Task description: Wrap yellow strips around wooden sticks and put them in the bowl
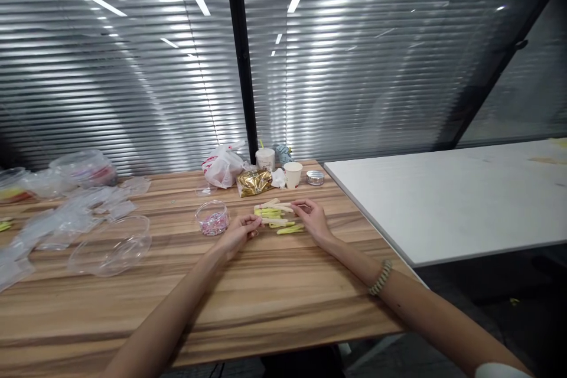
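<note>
Notes: my L hand (239, 231) curled, grip unclear, at 9 o'clock of pale/green sticks (275, 217); R hand (314, 220) open at 3 o'clock, on worktop (274, 307); clear bowl (212, 218) further out at 9.

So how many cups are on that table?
2: a lidded cup with a yellow straw, and an open white cup just right of it. The white plastic bag could hide more.

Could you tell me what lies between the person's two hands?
In the head view, a pile of cream and green strips lies between the left hand and right hand.
</note>
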Tool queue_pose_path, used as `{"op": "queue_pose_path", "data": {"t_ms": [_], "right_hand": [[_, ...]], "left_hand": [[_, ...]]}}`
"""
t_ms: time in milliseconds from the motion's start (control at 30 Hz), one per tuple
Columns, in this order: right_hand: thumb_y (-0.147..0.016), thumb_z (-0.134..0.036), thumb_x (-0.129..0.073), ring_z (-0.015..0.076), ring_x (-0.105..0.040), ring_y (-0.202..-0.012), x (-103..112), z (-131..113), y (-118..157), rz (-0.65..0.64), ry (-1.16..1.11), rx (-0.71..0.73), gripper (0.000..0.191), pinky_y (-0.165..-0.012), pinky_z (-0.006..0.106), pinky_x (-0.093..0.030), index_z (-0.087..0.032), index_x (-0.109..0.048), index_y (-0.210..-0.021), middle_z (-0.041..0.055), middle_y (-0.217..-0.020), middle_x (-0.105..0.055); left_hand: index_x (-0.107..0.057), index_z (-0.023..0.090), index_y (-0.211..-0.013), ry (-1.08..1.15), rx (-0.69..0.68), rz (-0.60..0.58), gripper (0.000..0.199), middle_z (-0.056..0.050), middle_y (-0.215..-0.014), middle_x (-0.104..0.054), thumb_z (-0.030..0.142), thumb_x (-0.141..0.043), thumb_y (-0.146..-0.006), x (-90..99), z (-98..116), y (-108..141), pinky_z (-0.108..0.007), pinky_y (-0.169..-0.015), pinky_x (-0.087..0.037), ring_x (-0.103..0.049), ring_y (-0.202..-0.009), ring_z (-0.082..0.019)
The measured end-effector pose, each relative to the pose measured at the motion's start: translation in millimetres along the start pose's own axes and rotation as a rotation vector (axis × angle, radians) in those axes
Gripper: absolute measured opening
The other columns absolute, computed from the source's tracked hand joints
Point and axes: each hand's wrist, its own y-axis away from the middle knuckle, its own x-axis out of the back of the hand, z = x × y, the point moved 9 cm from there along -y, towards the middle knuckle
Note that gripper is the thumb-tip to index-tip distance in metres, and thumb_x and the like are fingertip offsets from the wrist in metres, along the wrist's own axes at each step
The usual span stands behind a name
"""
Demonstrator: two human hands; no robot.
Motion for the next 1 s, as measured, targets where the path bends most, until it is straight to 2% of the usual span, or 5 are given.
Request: {"op": "queue_pose_path", "data": {"t_ms": [167,367,500,767,1000], "right_hand": [[-0.061,-0.044,-0.067,0.0107,-0.059,-0.065,1,-3,-1,-0.006,0.005,0.044,0.039,-0.062,0.022,-0.049,-0.011,-0.061,-0.081,0.007,-0.081,-0.065],[-0.066,-0.041,-0.063,0.0122,-0.06,-0.073,-14,-7,4,-0.141,0.018,0.098,0.033,-0.067,0.024,-0.051,-0.012,-0.061,-0.081,0.0069,-0.083,-0.064],[-0.069,-0.035,-0.061,0.0121,-0.06,-0.075,-16,-11,6,-0.159,0.091,0.15,0.025,-0.07,0.023,-0.051,-0.012,-0.062,-0.079,0.0068,-0.084,-0.063],[-0.069,-0.029,-0.06,0.0125,-0.06,-0.078,-16,-10,4,-0.177,0.159,0.174,0.019,-0.074,0.024,-0.05,-0.012,-0.063,-0.078,0.0069,-0.086,-0.064],[-0.069,-0.031,-0.06,0.0121,-0.06,-0.076,-14,-11,2,-0.194,0.196,0.172,0.022,-0.071,0.023,-0.049,-0.012,-0.063,-0.079,0.0069,-0.085,-0.064]], "left_hand": [[-0.059,0.009,-0.072,-0.004,0.031,0.012,0.03,-0.003,-0.071,-0.059,0.03,-0.075,-0.058,1.3,-5,-1,-0.018,-0.05,-0.027,-0.041,-0.055,-0.004],[-0.057,0.01,-0.075,0.024,0.041,0.096,0.034,-0.004,-0.071,-0.061,0.031,-0.076,-0.056,8.6,-9,-1,-0.017,-0.05,-0.03,-0.042,-0.051,-0.003],[-0.056,0.01,-0.08,0.015,0.025,0.085,0.036,-0.004,-0.073,-0.063,0.031,-0.076,-0.057,6.2,-9,-1,-0.017,-0.05,-0.032,-0.044,-0.051,-0.003],[-0.055,0.012,-0.109,-0.155,-0.013,0.015,0.056,-0.006,-0.081,-0.064,0.036,-0.073,-0.061,-2.2,-4,2,-0.018,-0.048,-0.029,-0.045,-0.051,-0.004],[-0.057,0.011,-0.11,-0.175,-0.025,0.021,0.059,-0.007,-0.081,-0.063,0.039,-0.073,-0.06,1.4,-3,1,-0.018,-0.049,-0.028,-0.044,-0.052,-0.004]]}}
